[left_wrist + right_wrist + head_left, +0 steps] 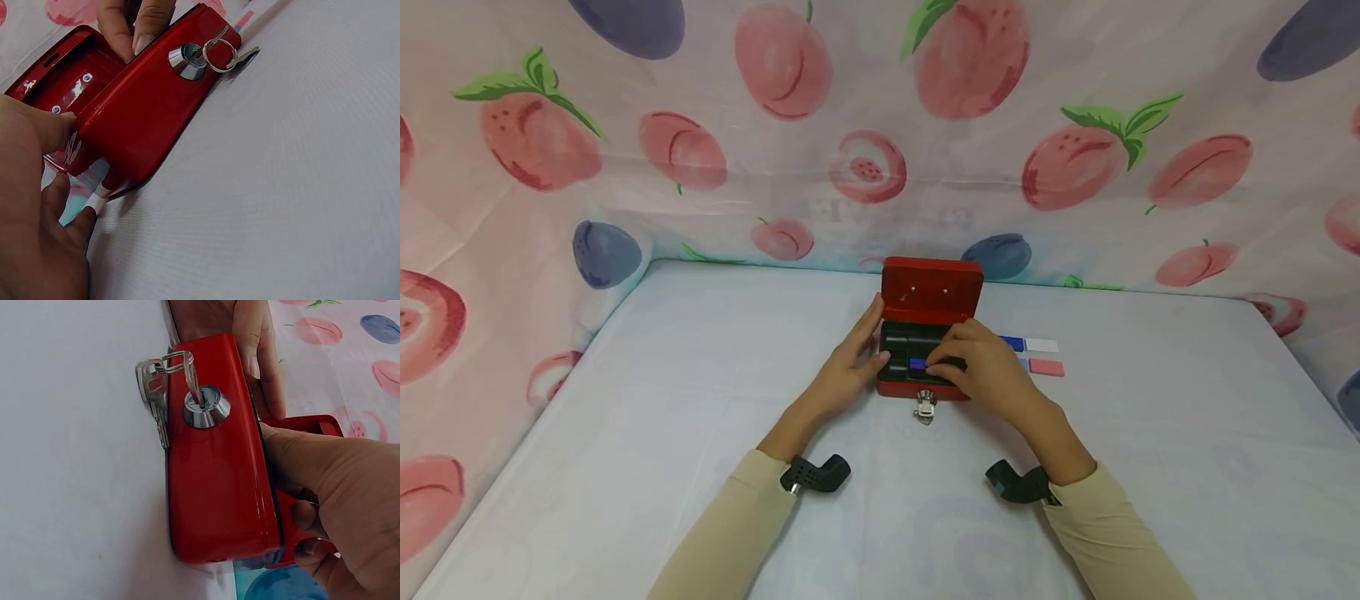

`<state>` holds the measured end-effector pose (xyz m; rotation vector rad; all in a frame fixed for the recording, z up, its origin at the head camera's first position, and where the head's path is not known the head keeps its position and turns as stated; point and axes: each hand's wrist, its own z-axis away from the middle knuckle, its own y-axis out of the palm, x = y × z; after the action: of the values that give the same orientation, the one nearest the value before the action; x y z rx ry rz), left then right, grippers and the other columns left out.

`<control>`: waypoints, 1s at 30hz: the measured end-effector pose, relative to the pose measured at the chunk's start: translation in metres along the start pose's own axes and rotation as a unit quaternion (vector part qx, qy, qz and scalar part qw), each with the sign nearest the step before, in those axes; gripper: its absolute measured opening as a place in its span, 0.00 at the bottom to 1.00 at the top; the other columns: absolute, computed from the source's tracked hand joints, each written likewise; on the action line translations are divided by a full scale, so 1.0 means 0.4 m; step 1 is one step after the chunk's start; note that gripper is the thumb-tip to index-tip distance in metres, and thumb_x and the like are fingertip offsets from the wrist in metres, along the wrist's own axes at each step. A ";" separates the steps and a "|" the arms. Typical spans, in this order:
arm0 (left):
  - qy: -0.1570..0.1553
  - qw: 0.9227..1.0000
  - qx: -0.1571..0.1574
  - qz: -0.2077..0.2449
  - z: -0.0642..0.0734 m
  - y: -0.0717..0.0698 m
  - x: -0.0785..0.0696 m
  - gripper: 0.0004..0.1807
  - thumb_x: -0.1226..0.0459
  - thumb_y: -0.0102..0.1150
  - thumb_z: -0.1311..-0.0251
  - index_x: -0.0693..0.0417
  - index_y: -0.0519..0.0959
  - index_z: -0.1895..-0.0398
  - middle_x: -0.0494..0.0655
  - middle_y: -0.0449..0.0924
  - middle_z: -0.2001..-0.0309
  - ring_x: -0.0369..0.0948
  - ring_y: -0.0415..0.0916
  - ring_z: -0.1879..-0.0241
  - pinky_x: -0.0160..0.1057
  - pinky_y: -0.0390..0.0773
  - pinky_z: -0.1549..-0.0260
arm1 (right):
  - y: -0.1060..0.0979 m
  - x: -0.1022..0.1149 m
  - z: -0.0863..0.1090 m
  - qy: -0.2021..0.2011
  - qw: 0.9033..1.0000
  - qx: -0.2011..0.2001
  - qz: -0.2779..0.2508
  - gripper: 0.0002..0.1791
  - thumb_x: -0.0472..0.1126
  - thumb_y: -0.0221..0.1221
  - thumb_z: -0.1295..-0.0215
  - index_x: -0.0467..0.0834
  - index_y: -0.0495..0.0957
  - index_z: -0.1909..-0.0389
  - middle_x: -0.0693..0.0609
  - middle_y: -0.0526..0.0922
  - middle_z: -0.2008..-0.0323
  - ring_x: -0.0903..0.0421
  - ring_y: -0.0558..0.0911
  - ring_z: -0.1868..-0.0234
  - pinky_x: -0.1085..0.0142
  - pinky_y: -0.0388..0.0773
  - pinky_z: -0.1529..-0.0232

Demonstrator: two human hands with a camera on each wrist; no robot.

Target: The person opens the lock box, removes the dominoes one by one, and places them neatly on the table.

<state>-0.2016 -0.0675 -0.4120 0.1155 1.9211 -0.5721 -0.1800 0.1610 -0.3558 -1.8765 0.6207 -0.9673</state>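
Observation:
A red metal cash box stands with its lid raised, a black compartment tray inside. Its front lock holds a key on a ring. My left hand rests against the box's left side, fingers extended, thumb on the rim. Over the tray, my right hand has its fingers bent down, thumb and fingertips pinching the end of a small blue rectangular piece in a front compartment. The right wrist view hides their contact behind the front wall.
Right of the box lie small flat rectangular pieces: a blue one, a white one and a pink one. Spare keys hang from the ring. Behind the white-covered table hangs a fruit-print cloth.

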 end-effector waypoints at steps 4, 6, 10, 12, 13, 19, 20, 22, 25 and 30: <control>0.000 1.000 -0.001 0.000 0.000 0.000 0.000 0.38 0.70 0.50 0.32 0.52 0.45 0.24 0.40 0.39 0.24 0.38 0.39 0.27 0.46 0.53 0.33 | -0.001 -0.005 0.000 -0.011 1.000 -0.010 0.001 0.06 0.41 0.72 0.50 0.48 0.88 0.69 0.55 0.79 0.69 0.56 0.73 0.60 0.63 0.78 0.61; -0.001 1.000 -0.001 -0.001 -0.001 0.000 -0.001 0.38 0.70 0.50 0.32 0.52 0.45 0.24 0.41 0.39 0.24 0.38 0.39 0.27 0.46 0.53 0.33 | -0.001 -0.008 0.000 -0.015 1.000 -0.015 -0.001 0.07 0.40 0.73 0.52 0.47 0.89 0.70 0.55 0.80 0.70 0.56 0.73 0.60 0.64 0.78 0.61; 0.000 1.000 -0.002 -0.005 -0.001 0.000 -0.006 0.38 0.69 0.51 0.32 0.52 0.45 0.24 0.42 0.39 0.24 0.39 0.40 0.27 0.47 0.54 0.33 | -0.001 -0.012 0.001 -0.021 0.999 -0.025 -0.013 0.07 0.38 0.74 0.54 0.46 0.89 0.70 0.55 0.79 0.71 0.55 0.74 0.61 0.64 0.78 0.63; 0.001 1.000 -0.002 -0.002 -0.002 0.001 -0.007 0.39 0.69 0.51 0.33 0.53 0.45 0.24 0.44 0.39 0.24 0.41 0.40 0.27 0.49 0.54 0.33 | 0.000 -0.012 0.002 -0.022 0.999 -0.028 -0.025 0.07 0.37 0.74 0.54 0.46 0.89 0.71 0.55 0.79 0.71 0.55 0.74 0.62 0.64 0.78 0.64; 0.003 1.000 -0.003 -0.001 -0.002 0.001 -0.008 0.39 0.69 0.51 0.33 0.54 0.45 0.24 0.45 0.39 0.24 0.42 0.40 0.27 0.50 0.54 0.33 | 0.000 -0.013 0.002 -0.023 0.999 -0.028 -0.031 0.07 0.37 0.73 0.54 0.46 0.89 0.71 0.55 0.79 0.71 0.55 0.74 0.62 0.64 0.78 0.65; -0.001 1.000 -0.004 -0.004 -0.001 0.000 -0.009 0.39 0.70 0.51 0.33 0.55 0.45 0.24 0.48 0.40 0.24 0.45 0.40 0.27 0.51 0.54 0.33 | 0.004 -0.021 0.003 -0.023 0.998 -0.021 -0.058 0.06 0.37 0.72 0.51 0.47 0.89 0.70 0.55 0.79 0.69 0.57 0.75 0.63 0.64 0.79 0.65; -0.003 1.000 -0.004 -0.007 -0.001 0.000 -0.008 0.39 0.70 0.52 0.33 0.55 0.45 0.24 0.47 0.39 0.24 0.44 0.40 0.27 0.50 0.54 0.33 | 0.004 -0.022 0.004 -0.022 0.998 -0.020 -0.058 0.06 0.37 0.72 0.51 0.47 0.89 0.70 0.55 0.79 0.69 0.57 0.75 0.63 0.64 0.79 0.65; -0.005 1.000 -0.004 -0.009 -0.001 0.000 -0.005 0.39 0.69 0.51 0.33 0.53 0.45 0.24 0.44 0.39 0.24 0.41 0.40 0.27 0.48 0.54 0.33 | 0.002 -0.021 0.005 -0.018 0.998 -0.018 -0.056 0.06 0.37 0.72 0.51 0.47 0.89 0.70 0.55 0.78 0.69 0.57 0.75 0.64 0.64 0.79 0.65; -0.005 1.000 -0.003 -0.010 0.000 0.000 -0.002 0.39 0.69 0.51 0.33 0.51 0.44 0.23 0.41 0.39 0.24 0.39 0.40 0.27 0.48 0.54 0.33 | 0.000 -0.021 0.006 -0.011 0.998 -0.016 -0.052 0.06 0.37 0.72 0.51 0.47 0.89 0.69 0.55 0.78 0.69 0.57 0.75 0.64 0.64 0.78 0.65; 0.000 1.000 -0.002 -0.008 0.000 -0.001 -0.001 0.39 0.68 0.51 0.32 0.52 0.44 0.24 0.42 0.39 0.24 0.40 0.40 0.27 0.48 0.54 0.33 | -0.005 -0.018 0.005 -0.006 0.999 -0.014 -0.052 0.06 0.37 0.72 0.51 0.46 0.89 0.70 0.54 0.78 0.69 0.56 0.75 0.64 0.64 0.78 0.66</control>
<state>-0.2016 -0.0676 -0.4115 0.0979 1.9246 -0.5796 -0.1823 0.1683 -0.3571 -1.9554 0.5357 -1.0179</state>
